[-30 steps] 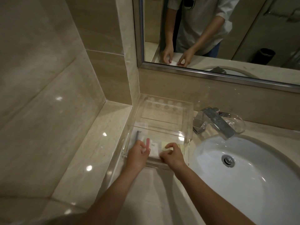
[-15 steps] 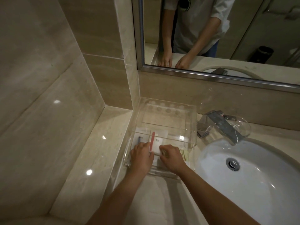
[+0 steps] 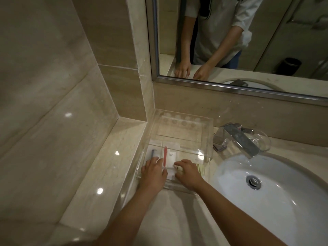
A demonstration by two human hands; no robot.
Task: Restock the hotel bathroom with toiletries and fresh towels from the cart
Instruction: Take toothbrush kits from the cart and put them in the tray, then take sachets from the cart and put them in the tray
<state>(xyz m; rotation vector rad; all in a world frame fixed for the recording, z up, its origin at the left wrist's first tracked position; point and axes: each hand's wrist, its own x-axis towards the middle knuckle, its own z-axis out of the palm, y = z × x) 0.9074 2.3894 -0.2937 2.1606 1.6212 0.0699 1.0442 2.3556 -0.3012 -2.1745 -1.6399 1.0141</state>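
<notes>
— Where's the pink toothbrush [image 3: 165, 156]?
— In the clear tray [image 3: 210, 139] beside the sink [image 3: 284, 201], between my hands. My left hand [image 3: 154, 174] lies flat-fingered on the packets [image 3: 171, 154]; my right hand [image 3: 189, 174] curls there, grip unclear.

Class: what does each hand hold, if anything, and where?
Left hand presses the pink toothbrush at its near end; right hand touches white sachet, grip unclear.

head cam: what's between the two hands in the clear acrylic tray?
Head view: a slim red toothbrush lying with white paper sachets sits between the left hand and the right hand, inside the clear acrylic tray.
</notes>
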